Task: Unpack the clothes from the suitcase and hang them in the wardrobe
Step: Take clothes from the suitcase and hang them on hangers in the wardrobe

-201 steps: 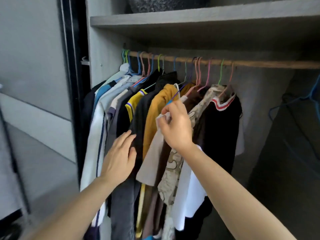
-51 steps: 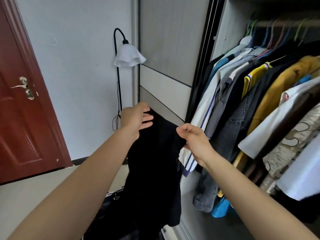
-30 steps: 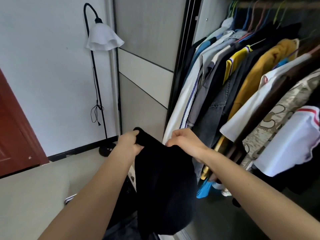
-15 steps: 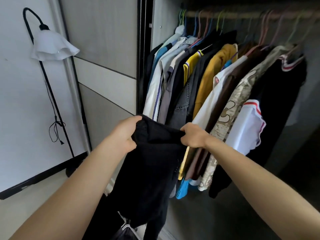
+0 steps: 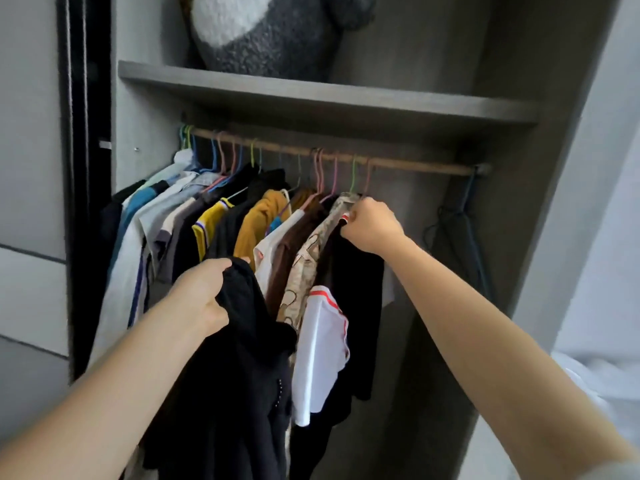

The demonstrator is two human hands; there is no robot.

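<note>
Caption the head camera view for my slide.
Left hand holds a black garment while right hand grips the collar of a hung shirt.

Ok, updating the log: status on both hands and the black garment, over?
Left hand grips black garment, not yet hung. Right hand pinches collar of the end shirt on the rail. Rail packed left, bare right of that shirt.

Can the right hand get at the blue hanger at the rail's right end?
Probably yes: nothing hangs between the right hand and the blue hanger, though it grips the collar of a hung shirt.
</note>
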